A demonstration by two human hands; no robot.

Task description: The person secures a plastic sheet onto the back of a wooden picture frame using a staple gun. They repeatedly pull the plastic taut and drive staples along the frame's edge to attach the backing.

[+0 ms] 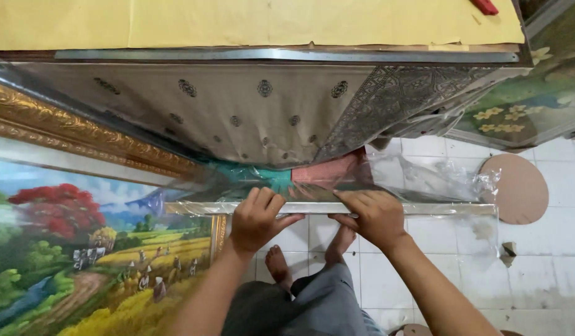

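A: Where's the wrapped strip (324, 208)?
B: Lying level above the tiled floor (548, 261), under both palms, beside the landscape painting (82, 249).
A: Hands?
B: Left hand (257, 219) and right hand (374, 216) gripping it mid-length, nearly touching.

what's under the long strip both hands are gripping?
Under the strip: clear plastic sheet, white tiled floor and the person's bare feet. Its left end overlaps the framed painting. Left hand and right hand cover its middle.
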